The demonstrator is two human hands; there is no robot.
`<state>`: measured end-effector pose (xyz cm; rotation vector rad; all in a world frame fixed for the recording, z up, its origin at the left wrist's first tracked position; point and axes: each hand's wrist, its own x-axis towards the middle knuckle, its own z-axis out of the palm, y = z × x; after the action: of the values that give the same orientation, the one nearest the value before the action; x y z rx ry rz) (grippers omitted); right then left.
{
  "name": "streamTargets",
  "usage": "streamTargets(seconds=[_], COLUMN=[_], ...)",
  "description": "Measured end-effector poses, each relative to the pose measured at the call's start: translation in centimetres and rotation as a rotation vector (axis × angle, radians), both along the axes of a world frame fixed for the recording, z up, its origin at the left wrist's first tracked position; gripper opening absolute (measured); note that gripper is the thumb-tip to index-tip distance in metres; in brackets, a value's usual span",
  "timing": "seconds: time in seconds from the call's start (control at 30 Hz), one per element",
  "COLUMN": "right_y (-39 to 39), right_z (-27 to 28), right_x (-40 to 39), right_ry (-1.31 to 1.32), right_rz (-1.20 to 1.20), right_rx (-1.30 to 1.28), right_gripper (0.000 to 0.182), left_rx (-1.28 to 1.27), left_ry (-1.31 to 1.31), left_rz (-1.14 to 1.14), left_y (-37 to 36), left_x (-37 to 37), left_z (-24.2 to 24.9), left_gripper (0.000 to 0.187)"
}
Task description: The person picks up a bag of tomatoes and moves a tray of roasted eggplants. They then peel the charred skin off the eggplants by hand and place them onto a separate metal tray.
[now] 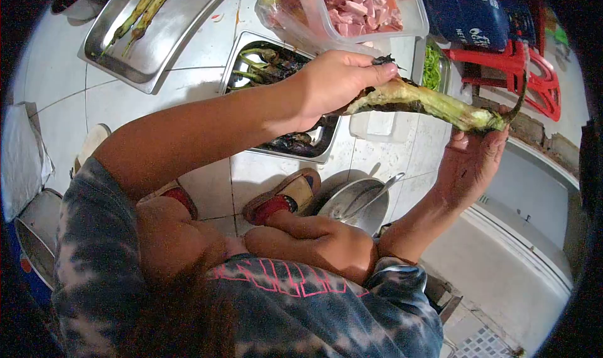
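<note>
A charred eggplant point(427, 100), partly peeled with pale green flesh showing, stretches between my hands above the floor. My right hand point(474, 157) grips its stem end, and the thin stem curves up past the fingers. At the other end, my left hand point(336, 84) is closed on the eggplant, with a dark scrap of burnt skin at the thumb tip. Below my left forearm, a steel tray point(331, 145) holds blackened eggplants point(267, 62) and loose skin, partly hidden by the arm. Two peeled eggplants point(143, 18) lie in another steel tray point(182, 28) at the upper left.
A clear plastic tub point(411, 34) of cubed pink meat point(359, 9) stands at the top. Sliced green vegetables point(432, 69) sit beside it. Red plastic furniture point(534, 78) and a blue container point(463, 18) are at upper right. A steel bowl point(383, 204) with a utensil stands near my foot.
</note>
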<state>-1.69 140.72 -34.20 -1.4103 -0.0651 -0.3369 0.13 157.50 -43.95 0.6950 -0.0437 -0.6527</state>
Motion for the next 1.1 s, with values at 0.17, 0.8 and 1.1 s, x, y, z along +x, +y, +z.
streamTargets(seconds=[0.17, 0.8, 1.1], right_y=[-0.4, 1.0, 0.9], right_z=[0.2, 0.5, -1.2], right_x=[0.1, 0.4, 1.0], right_ry=[0.006, 0.042, 0.113], right_rz=[0.049, -0.010, -0.075], right_rx=[-0.037, -0.196, -0.207], right_gripper=[0.034, 0.016, 0.016], left_rx=[-0.076, 1.235, 1.267], left_ry=[0.153, -1.107, -1.319], left_rz=[0.063, -0.016, 0.057], left_y=[-0.1, 1.1, 1.4], left_x=[0.2, 0.8, 0.7], left_z=[-0.6, -5.9, -5.3], left_gripper=[0.029, 0.024, 0.024])
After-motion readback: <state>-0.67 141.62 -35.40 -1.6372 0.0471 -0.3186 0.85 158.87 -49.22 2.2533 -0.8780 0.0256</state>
